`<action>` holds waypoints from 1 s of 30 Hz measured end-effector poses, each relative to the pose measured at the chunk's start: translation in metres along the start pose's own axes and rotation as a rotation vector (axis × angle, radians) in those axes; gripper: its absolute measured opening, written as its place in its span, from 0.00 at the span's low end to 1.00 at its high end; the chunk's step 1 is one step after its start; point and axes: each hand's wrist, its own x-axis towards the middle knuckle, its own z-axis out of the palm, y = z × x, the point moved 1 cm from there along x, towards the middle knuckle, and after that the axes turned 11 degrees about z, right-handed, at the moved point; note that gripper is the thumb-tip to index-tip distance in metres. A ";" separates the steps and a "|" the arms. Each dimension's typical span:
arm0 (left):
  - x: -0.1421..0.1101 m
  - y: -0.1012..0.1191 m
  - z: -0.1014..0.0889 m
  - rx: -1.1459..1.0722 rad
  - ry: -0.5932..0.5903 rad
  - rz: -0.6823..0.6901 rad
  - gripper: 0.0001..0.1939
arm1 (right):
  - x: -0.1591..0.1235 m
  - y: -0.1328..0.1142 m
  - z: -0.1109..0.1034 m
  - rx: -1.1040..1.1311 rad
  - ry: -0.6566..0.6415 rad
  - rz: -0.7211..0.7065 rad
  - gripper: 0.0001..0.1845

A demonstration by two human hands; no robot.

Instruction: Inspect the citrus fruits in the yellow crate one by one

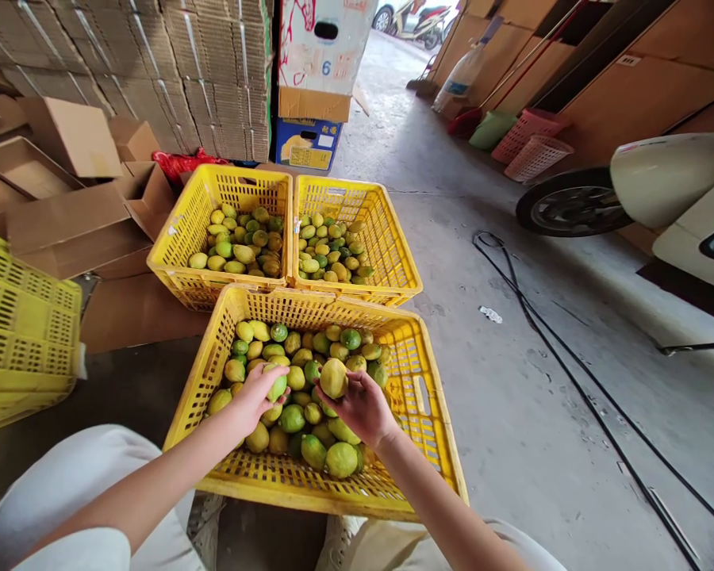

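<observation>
Over the near yellow plastic crate, both of my hands hold fruit. My left hand is closed round a green lemon, its fingers partly hiding the fruit. A yellow lemon rests in my right hand, palm up with the thumb and fingers around it. Beneath them a heap of green and yellow lemons covers much of the crate floor, thinner towards the right side.
Behind stand two more yellow crates, a left one and a right one, both with lemons. Empty cardboard boxes and a yellow crate stack lie left. A black cable crosses the floor near a parked scooter.
</observation>
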 end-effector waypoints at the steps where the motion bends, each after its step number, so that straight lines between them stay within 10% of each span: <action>1: 0.000 -0.002 -0.002 0.000 0.026 -0.013 0.11 | 0.001 0.002 -0.003 0.004 0.036 0.003 0.07; 7: 0.005 0.000 -0.003 -0.063 0.057 -0.016 0.14 | 0.007 -0.004 0.005 -0.055 0.087 0.088 0.05; 16: 0.009 0.004 -0.005 -0.144 0.098 0.008 0.09 | -0.011 -0.044 0.155 -0.045 -0.378 -0.129 0.15; 19: 0.005 0.000 -0.004 -0.151 0.098 -0.051 0.07 | -0.032 -0.037 0.142 -0.092 -0.440 -0.196 0.18; 24: -0.003 -0.003 0.001 -0.255 0.116 -0.240 0.03 | -0.049 -0.036 0.071 -0.124 -0.182 -0.130 0.20; 30: 0.005 0.071 0.083 -0.235 -0.029 -0.078 0.05 | -0.051 -0.057 0.044 -0.047 0.098 -0.096 0.14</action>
